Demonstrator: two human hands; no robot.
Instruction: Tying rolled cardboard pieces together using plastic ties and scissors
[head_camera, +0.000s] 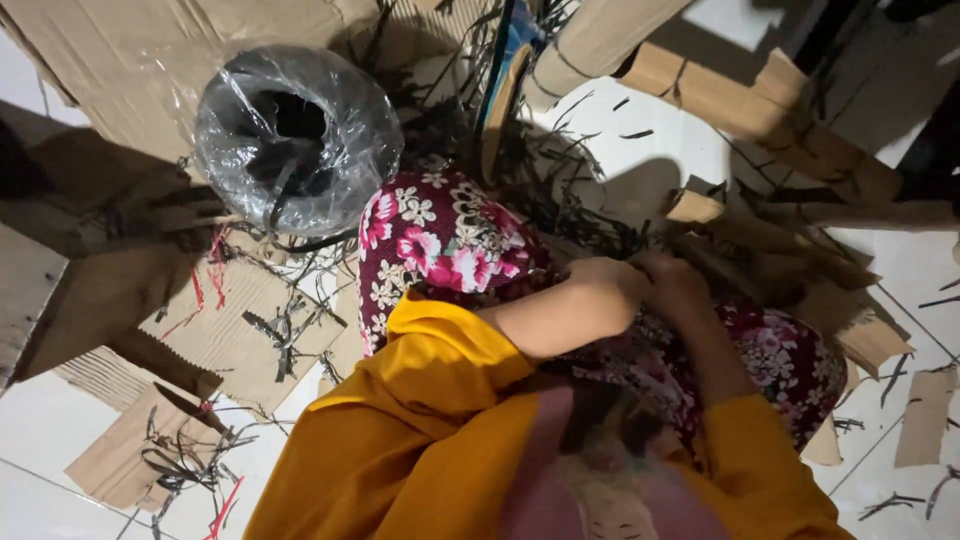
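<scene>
Flattened cardboard sheets cover most of the white tiled floor, with torn brown pieces scattered to every side. The person sits among them in a mustard-yellow top, floral-print knees drawn up. Beside the left knee stands a large spool of black strapping wrapped in clear plastic film, and loose black strap offcuts lie tangled ahead of the knees. Folded cardboard strips lie at the upper right. Both forearms bend inward and meet in front of the body above the lap. The left hand is curled into a loose fist, and the right hand presses against it, fingers bent. The two hands seem closed on something small between them near the strap tangle, but what it is cannot be told.
</scene>
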